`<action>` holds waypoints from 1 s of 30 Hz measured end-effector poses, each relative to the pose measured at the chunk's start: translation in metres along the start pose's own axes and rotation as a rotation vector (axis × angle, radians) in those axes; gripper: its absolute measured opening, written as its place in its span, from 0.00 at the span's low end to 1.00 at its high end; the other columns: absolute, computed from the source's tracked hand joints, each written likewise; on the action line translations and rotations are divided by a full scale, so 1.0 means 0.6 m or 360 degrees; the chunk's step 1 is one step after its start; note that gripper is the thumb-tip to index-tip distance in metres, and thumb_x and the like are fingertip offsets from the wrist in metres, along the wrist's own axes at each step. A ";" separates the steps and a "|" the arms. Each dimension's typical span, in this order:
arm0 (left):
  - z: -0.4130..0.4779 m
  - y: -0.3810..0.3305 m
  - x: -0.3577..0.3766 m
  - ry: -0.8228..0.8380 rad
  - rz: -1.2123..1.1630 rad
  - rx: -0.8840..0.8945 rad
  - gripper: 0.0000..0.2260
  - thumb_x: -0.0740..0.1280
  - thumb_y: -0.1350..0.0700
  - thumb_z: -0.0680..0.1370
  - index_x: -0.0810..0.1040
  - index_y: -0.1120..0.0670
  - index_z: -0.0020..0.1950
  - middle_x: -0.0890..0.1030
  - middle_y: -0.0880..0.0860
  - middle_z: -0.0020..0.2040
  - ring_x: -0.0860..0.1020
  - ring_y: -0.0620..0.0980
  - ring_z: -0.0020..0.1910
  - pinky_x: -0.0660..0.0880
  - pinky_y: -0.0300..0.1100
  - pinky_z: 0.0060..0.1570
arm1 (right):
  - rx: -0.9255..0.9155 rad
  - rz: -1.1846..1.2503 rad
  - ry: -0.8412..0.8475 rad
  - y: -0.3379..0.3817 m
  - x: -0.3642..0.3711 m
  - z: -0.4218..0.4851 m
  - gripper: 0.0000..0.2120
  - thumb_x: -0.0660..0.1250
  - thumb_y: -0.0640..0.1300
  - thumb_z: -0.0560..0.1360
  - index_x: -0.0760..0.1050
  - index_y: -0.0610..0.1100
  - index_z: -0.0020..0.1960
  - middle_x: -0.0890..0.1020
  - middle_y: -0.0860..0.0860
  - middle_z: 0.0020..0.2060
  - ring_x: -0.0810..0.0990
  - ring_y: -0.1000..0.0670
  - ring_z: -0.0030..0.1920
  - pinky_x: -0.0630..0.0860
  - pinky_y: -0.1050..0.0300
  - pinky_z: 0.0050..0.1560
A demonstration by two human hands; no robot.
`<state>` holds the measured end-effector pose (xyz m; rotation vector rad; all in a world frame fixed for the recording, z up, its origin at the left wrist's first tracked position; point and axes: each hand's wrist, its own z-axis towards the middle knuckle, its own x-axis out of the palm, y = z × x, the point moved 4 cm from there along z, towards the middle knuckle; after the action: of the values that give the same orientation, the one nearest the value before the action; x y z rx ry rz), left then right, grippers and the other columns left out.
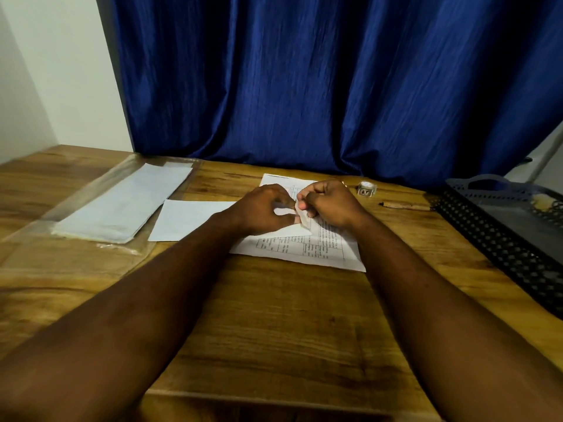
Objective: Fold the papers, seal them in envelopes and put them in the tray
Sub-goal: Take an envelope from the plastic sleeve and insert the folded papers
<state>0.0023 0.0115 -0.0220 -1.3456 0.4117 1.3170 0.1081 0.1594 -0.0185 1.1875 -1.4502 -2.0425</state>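
A white envelope [185, 219] lies on the wooden table, partly over a stack of printed papers [307, 248]. My left hand [262, 208] rests on the envelope's right end, fingers curled and pinching its edge. My right hand [327, 204] is a fist beside it, pinching a thin white strip at the envelope's flap. More white envelopes [128, 202] lie in a clear plastic sleeve at the left. A dark perforated tray [499, 226] stands at the right edge.
A small roll of tape [367, 188] and a brown pen [405, 205] lie behind my right hand. A blue curtain [304, 86] hangs along the table's back edge. Bare wood runs along the table's near edge.
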 end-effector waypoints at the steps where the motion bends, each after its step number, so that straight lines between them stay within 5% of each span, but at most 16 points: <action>1: -0.001 -0.002 -0.001 0.0004 -0.0033 0.0001 0.21 0.75 0.40 0.77 0.84 0.49 0.66 0.78 0.45 0.67 0.75 0.45 0.66 0.72 0.44 0.65 | -0.0025 -0.0031 0.0009 -0.002 -0.001 0.000 0.04 0.72 0.42 0.81 0.85 0.48 0.53 0.89 0.47 0.44 0.85 0.47 0.42 0.83 0.47 0.46; 4: -0.007 -0.006 -0.004 0.0022 -0.0200 -0.0022 0.23 0.78 0.43 0.75 0.81 0.49 0.67 0.78 0.45 0.66 0.75 0.43 0.64 0.73 0.41 0.63 | -0.0171 -0.0162 0.0063 -0.010 -0.001 -0.002 0.11 0.76 0.38 0.78 0.82 0.48 0.58 0.89 0.49 0.46 0.88 0.51 0.47 0.83 0.53 0.46; 9: -0.007 -0.007 0.002 0.0137 -0.0096 -0.0095 0.24 0.68 0.47 0.83 0.70 0.42 0.79 0.69 0.45 0.78 0.65 0.48 0.76 0.65 0.47 0.72 | -0.0365 -0.0279 -0.0098 -0.014 0.005 -0.003 0.14 0.80 0.38 0.74 0.82 0.46 0.57 0.89 0.53 0.41 0.88 0.56 0.45 0.82 0.57 0.49; 15: -0.011 -0.012 0.002 0.0134 -0.0082 -0.0085 0.24 0.65 0.51 0.84 0.69 0.39 0.80 0.71 0.46 0.75 0.66 0.48 0.73 0.65 0.47 0.68 | -0.0419 -0.0357 -0.0120 -0.010 0.004 -0.002 0.22 0.81 0.39 0.74 0.79 0.49 0.64 0.89 0.54 0.41 0.86 0.56 0.43 0.78 0.60 0.45; 23: 0.000 -0.013 0.002 -0.0021 -0.0042 -0.0097 0.16 0.64 0.45 0.85 0.84 0.50 0.67 0.78 0.46 0.68 0.74 0.46 0.67 0.71 0.46 0.67 | -0.0339 -0.0248 0.0243 -0.002 -0.027 -0.015 0.23 0.85 0.41 0.69 0.80 0.48 0.60 0.89 0.49 0.41 0.85 0.55 0.38 0.79 0.56 0.42; 26: 0.001 -0.011 0.004 -0.0036 -0.0033 -0.0064 0.17 0.68 0.43 0.83 0.84 0.50 0.67 0.77 0.46 0.68 0.75 0.46 0.65 0.72 0.40 0.61 | -0.0247 -0.0241 0.0446 0.005 -0.039 -0.023 0.25 0.87 0.40 0.65 0.82 0.45 0.59 0.89 0.45 0.45 0.85 0.53 0.38 0.79 0.55 0.40; 30: -0.001 -0.009 0.009 0.0002 0.0216 0.0003 0.23 0.67 0.38 0.82 0.80 0.49 0.73 0.75 0.49 0.73 0.71 0.50 0.73 0.68 0.48 0.71 | -0.0138 -0.0372 0.0606 0.014 -0.036 -0.031 0.27 0.89 0.44 0.61 0.85 0.47 0.57 0.85 0.46 0.52 0.82 0.55 0.43 0.79 0.61 0.40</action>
<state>0.0087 0.0150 -0.0240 -1.3359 0.5123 1.4265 0.1340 0.1605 -0.0039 1.6641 -1.0747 -1.8613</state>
